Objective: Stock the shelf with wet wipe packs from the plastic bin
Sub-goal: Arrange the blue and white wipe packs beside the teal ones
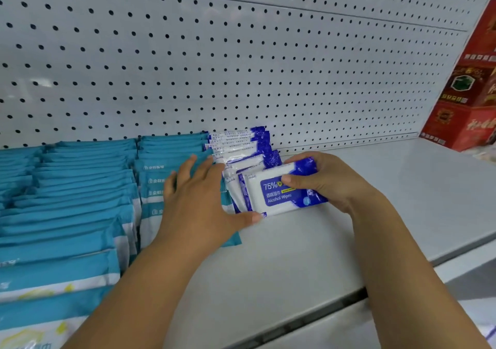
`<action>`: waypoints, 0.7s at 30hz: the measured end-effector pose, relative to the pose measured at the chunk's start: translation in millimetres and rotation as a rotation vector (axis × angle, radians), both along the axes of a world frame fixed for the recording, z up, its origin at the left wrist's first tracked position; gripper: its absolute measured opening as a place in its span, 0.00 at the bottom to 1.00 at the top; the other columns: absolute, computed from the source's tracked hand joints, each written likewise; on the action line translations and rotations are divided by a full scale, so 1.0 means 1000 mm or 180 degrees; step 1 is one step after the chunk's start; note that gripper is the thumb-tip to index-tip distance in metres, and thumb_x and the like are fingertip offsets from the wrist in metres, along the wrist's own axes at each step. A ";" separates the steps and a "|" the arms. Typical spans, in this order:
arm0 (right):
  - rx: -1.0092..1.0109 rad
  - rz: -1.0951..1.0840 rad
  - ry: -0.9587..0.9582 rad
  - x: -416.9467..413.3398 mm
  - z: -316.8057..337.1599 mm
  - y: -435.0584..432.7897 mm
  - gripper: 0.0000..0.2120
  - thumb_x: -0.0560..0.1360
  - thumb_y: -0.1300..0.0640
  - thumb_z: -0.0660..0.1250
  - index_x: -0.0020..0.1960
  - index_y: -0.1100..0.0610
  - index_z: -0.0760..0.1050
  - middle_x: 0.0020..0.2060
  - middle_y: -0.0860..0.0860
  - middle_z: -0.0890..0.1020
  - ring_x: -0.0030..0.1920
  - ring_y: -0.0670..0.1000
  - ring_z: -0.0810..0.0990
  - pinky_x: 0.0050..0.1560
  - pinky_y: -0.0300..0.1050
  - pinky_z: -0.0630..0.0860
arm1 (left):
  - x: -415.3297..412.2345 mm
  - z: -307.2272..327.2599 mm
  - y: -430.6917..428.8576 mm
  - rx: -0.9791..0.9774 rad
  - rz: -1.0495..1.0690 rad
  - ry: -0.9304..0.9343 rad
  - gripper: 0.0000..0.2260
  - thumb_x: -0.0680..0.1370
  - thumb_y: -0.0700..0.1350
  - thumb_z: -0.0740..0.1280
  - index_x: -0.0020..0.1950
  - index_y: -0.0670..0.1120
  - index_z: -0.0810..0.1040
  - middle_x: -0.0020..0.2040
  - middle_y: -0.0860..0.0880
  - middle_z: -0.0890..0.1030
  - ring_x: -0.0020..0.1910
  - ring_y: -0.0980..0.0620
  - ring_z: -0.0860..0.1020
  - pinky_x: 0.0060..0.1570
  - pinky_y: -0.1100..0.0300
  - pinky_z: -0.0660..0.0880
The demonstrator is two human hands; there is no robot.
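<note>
Teal plastic wipe packs (pixel 80 187), three rows at the shelf's (pixel 295 254) left, are pressed by the flat left hand (pixel 198 201); one blue-white alcohol pack (pixel 279 195) is gripped by the right hand (pixel 330 182).

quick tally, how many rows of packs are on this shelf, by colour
teal rows: 3 (leftmost cut off by the frame edge)
blue-and-white rows: 1
total: 4
</note>
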State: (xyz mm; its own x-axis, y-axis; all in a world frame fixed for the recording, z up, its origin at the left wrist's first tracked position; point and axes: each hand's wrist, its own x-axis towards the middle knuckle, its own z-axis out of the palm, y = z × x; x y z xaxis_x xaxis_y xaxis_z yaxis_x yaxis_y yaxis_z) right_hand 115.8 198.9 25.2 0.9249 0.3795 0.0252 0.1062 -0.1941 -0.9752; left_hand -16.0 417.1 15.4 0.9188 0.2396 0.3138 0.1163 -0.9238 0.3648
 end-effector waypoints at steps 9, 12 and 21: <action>-0.0429 0.0090 -0.0227 0.000 -0.008 0.010 0.29 0.61 0.51 0.83 0.59 0.48 0.76 0.53 0.48 0.85 0.49 0.50 0.87 0.47 0.46 0.84 | 0.003 -0.004 -0.011 0.0244 0.0122 0.0087 0.43 0.70 0.75 0.65 0.79 0.56 0.62 0.83 0.55 0.54 0.82 0.50 0.47 0.80 0.44 0.42; -0.0698 0.0361 -0.0266 -0.002 -0.010 0.009 0.41 0.63 0.54 0.84 0.68 0.42 0.66 0.56 0.45 0.83 0.50 0.45 0.86 0.45 0.39 0.82 | 0.005 -0.004 -0.010 0.0259 0.0154 0.0060 0.40 0.71 0.74 0.66 0.77 0.57 0.65 0.83 0.55 0.55 0.82 0.50 0.47 0.79 0.43 0.43; -0.0563 -0.0013 -0.0983 -0.002 -0.025 0.036 0.40 0.66 0.59 0.83 0.68 0.46 0.63 0.54 0.38 0.79 0.48 0.32 0.81 0.51 0.32 0.80 | 0.009 -0.008 -0.013 0.0036 0.0398 -0.0316 0.37 0.73 0.68 0.69 0.78 0.55 0.64 0.83 0.49 0.56 0.82 0.48 0.47 0.78 0.42 0.44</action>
State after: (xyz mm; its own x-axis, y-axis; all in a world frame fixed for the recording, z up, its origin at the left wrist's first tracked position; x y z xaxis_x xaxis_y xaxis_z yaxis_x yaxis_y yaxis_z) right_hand 114.3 234.4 0.1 0.8853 0.3993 0.2382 0.3898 -0.3580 -0.8485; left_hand -6.8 404.0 7.5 0.8464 0.3460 0.4049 0.1946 -0.9085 0.3697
